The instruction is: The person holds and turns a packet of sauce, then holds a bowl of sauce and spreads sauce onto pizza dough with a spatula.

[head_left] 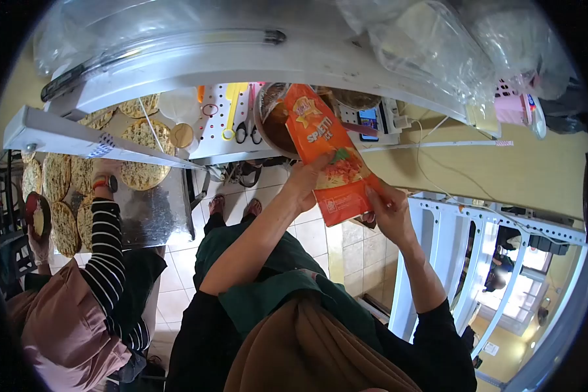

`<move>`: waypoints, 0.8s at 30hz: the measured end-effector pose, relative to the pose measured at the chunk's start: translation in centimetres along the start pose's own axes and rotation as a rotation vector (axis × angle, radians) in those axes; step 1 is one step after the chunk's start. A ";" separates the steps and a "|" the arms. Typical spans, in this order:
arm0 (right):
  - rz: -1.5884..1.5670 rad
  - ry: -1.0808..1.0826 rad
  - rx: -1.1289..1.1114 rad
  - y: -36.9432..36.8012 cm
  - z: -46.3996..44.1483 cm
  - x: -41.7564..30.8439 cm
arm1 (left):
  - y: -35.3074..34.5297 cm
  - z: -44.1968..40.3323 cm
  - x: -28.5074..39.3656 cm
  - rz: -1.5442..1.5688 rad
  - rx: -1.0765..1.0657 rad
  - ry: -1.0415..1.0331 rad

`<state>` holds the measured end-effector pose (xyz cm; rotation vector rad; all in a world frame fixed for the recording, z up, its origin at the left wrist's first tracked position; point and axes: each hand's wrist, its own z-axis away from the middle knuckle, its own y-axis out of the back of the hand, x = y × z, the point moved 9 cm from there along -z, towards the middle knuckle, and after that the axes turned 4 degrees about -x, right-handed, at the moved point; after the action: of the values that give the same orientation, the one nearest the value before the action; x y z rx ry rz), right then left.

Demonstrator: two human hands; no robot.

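The orange-red pouch (331, 147) carries partly legible lettering, "SPA", with the rest hard to make out.

glossy orange plastic packet (336, 176), shiny smooth metal table (153, 219), matt brown cloth headscarf (307, 346).

1 pair of black scissors (241, 132) lies beside 1 yellow utensil (232, 108) on a white perforated shelf (209, 141), near a phone (368, 123).

Orange pouch (330, 157), food-photo side up, in left hand (304, 185) and right hand (389, 210); far end angled left, over bowl (272, 130).
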<state>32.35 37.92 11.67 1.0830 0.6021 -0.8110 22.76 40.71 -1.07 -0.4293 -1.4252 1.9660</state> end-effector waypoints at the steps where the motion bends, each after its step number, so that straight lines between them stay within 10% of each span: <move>1: 0.014 0.004 -0.012 -0.2 -0.1 0.0 | -0.6 0.1 0.2 0.069 -0.084 0.007; 9: 0.426 0.428 0.068 -1.4 0.4 -1.0 | -4.1 3.4 -0.4 0.020 -0.386 0.017; 24: 0.541 0.150 -0.243 -3.8 1.3 1.7 | -0.1 2.5 -2.2 -0.231 -0.049 -0.145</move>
<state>30.31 35.35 8.86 1.0199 0.4839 -0.1827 22.89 37.47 -0.31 -0.1372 -1.5410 1.8083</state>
